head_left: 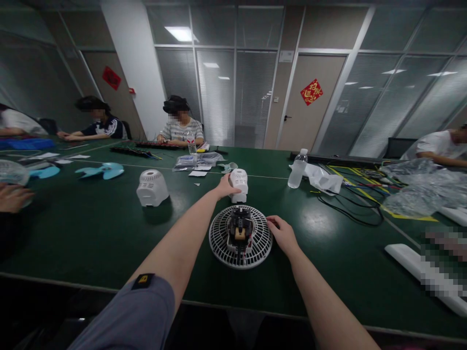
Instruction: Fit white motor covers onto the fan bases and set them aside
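My left hand [225, 187] grips a white vented fan motor cover [239, 181] from its left side, just beyond the fan grille. In front of me a round white fan grille [218, 243] lies on the table, with an exposed motor unit [240, 231] and thin wires at its middle. At the grille's right rim is my right hand [283, 234], its fingers bent around the edge; the undersides of the fingertips are hidden. A second white motor cover [152, 188] stands farther left, apart from both hands.
Blue fan blades [104, 171] lie at the left, near a co-worker's hand [14, 197]. A water bottle [298, 168] stands behind my right hand. Black cables [350, 216] and plastic bags [430, 189] spread over the right side. Other people sit across the green table [175, 262].
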`<state>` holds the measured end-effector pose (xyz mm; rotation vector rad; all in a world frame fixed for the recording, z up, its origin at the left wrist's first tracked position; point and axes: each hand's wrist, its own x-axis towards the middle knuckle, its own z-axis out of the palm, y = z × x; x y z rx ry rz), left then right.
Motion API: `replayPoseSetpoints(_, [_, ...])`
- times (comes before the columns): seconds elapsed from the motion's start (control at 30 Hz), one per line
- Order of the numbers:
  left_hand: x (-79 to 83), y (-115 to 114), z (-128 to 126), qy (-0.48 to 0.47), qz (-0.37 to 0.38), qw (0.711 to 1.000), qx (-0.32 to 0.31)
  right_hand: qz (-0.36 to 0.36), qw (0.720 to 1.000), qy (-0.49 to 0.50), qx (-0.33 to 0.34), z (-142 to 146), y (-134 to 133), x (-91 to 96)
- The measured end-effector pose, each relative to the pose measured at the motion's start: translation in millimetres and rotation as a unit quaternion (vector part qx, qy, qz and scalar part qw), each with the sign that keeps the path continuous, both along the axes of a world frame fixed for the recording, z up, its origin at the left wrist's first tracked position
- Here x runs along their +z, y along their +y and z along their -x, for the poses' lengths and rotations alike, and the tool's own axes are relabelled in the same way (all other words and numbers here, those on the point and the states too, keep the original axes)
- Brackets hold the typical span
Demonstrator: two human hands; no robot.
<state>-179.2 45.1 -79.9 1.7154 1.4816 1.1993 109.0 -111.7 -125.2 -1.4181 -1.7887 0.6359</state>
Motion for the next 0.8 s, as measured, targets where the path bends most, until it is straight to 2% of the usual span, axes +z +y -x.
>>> replayPoseSetpoints(0.33, [-7.0,-2,5,-0.032,0.004,0.999,-0.029,-0.002,1.0,0.004,0.001,-1,1,-1.4])
replayPoseSetpoints(0.6, [6.6,-7,4,-0.066,-0.03,0.997,-0.034,0.001,1.0,0.006,0.001,-1,3,-2.1])
replayPoseSetpoints(0.8, [19.9,-17,6,-0.133,-0.071,0.988,-0.016,0.002,1.0,0.015,0.0,0,2,-2.5])
